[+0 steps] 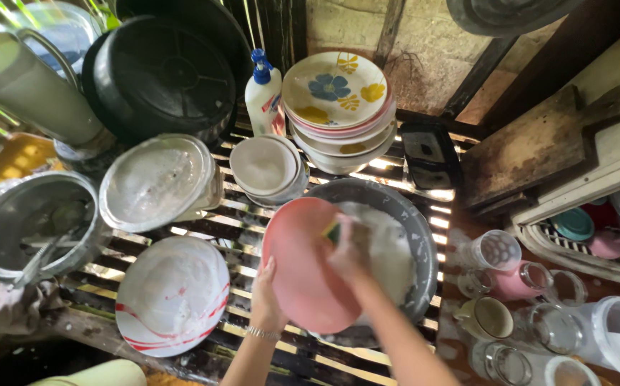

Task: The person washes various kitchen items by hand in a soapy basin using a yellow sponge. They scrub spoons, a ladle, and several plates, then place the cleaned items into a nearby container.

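Pink plate (pixel 299 268) tilted on edge over the near-left rim of the grey wash basin (pixel 424 236), basin full of suds. Left hand (pixel 265 297) grips the plate's near-left edge, fingers wrapped on the rim, bracelet on the wrist. Right hand (pixel 349 250) is clenched on a yellow-green sponge (pixel 334 230), pressed to the plate's upper right face; hand is motion-blurred. Left of the plate: soapy white plate with red stripes (pixel 174 293) lying flat on the slatted rack (pixel 238 232). Far side: stack of 2 white bowls (pixel 267 168), flower-print plate stack (pixel 337 100), dish soap bottle (pixel 263 96). Right: glasses and mugs (pixel 510 286) clustered near the basin.
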